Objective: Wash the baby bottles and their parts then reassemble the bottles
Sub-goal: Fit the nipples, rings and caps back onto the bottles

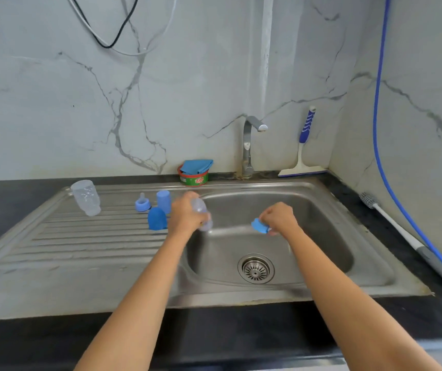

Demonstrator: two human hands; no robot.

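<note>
Both hands are over the sink [308, 286], level with each other and well apart. The left hand [183, 215] is curled round a clear bottle [203, 213], which tilts with its open neck down and toward the right hand. The right hand [278, 216] pinches a blue collar [259, 226] in closed fingers, the collar sticking out toward the bottle. Motion blur hides whether a teat sits in it.

The collar is off the bottle, and nothing in view is assembled. No water runs and I see no suds. So I judge this to be the taking-apart step, ahead of the wash proper, though it could equally be the first move of screwing back together. If it is dismantling, the next move calls for putting the collar down beside the other parts, or bringing both pieces under the tap, and freeing one hand for soap and brush.

Just left of the left hand, on the drainboard [80, 236], stand two blue caps [157, 218], one close to the wrist and one just behind it. A collar with teat [142, 203] lies beside them. Further left, a second bottle [86, 198] rests neck down.

Far right of the right hand, a brush [391, 220] lies on the counter. Beyond the left hand sits a soap tub [194, 178] with a blue cloth on it. The tap [249, 145] stands beyond the gap between the hands.
</note>
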